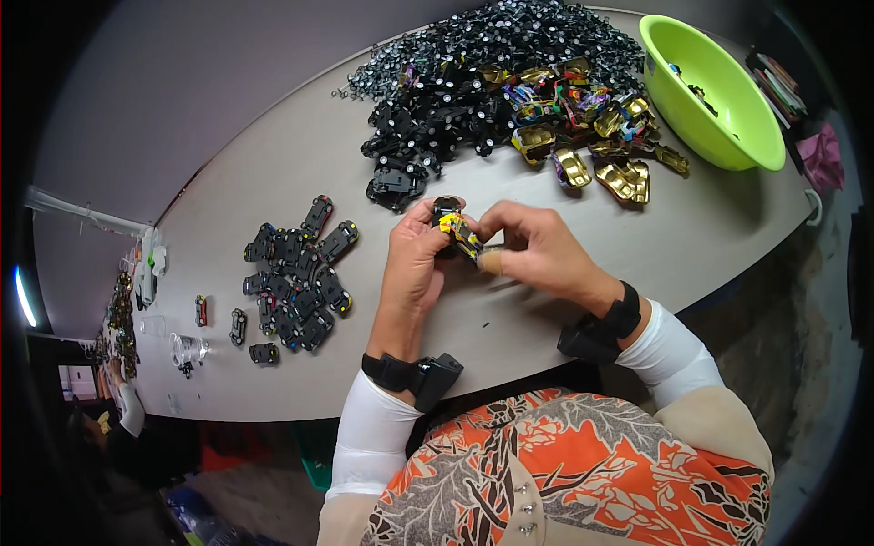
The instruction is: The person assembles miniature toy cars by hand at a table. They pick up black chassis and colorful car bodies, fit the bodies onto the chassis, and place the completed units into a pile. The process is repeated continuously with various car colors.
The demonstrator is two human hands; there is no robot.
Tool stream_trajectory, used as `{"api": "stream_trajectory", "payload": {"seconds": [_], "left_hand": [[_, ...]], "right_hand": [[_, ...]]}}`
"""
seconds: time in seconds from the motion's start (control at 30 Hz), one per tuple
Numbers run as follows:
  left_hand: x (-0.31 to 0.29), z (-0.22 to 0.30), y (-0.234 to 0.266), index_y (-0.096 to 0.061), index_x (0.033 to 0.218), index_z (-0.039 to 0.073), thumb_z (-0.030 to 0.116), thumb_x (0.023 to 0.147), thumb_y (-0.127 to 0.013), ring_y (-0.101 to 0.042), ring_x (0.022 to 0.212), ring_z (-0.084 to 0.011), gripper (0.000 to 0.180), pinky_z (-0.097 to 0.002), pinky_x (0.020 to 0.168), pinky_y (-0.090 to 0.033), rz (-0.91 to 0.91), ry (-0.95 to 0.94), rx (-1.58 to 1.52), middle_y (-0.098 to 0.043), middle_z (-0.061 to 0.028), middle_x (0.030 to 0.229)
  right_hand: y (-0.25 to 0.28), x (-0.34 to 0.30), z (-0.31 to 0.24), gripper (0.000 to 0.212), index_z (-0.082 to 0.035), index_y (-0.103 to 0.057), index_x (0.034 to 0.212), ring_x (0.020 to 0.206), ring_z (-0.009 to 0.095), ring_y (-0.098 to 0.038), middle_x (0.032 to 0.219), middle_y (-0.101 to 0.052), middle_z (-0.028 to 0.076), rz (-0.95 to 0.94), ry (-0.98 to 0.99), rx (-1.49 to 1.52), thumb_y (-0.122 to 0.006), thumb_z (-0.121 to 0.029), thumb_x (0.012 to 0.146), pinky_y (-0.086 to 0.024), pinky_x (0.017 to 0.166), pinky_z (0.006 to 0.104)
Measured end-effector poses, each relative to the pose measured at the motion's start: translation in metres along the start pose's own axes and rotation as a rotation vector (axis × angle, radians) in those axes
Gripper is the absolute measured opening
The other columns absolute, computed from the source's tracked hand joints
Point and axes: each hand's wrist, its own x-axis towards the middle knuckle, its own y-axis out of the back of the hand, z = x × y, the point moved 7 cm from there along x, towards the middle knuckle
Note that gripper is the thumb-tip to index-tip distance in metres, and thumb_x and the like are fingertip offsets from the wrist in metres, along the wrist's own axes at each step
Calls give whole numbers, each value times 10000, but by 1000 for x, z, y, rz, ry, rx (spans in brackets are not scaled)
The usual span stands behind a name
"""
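Note:
Near the middle of the table, my left hand [414, 259] grips a small toy car [462, 234] with a yellow-and-black body; a black part of it sticks up past the fingertips. From the other side my right hand [544, 250] is closed, its thumb and forefinger at the car's right end. Any small piece between those right fingertips is too small to make out. Just beyond my hands lies a heap of black car chassis [398, 182] with wheels. Shiny golden and coloured car bodies [625, 180] lie to its right.
Wheel-and-axle pieces [510, 36] form a wide heap at the back. A lime-green basin [769, 150] stands far right, with a few parts inside. On the left are a cluster of toy cars [296, 287], mostly underside up, and clear cups [188, 348]. Another person's sleeve [132, 409] shows far left.

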Motion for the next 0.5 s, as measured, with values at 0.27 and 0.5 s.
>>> {"api": "stream_trajectory", "payload": {"seconds": [0.27,0.5], "left_hand": [[-3,-12,-13,-502,1147,-24,62,824,-577,-598,841,-145,342,-258,723,-507,19,-61,28,-609,-85,968],[0,-9,-14,-428,1256,-49,106,893,-509,-602,905,-195,403,-358,760,-541,-54,80,-147,-583,-131,1086]], "right_hand": [[4,1,-3,214,-17,-563,880,591,30,-469,761,-561,-1,112,158,-66,-674,-55,701,-402,521,200],[28,6,5,241,18,-555,966,720,58,-538,829,-569,17,156,-5,356,-629,-6,737,-466,593,207]]}}
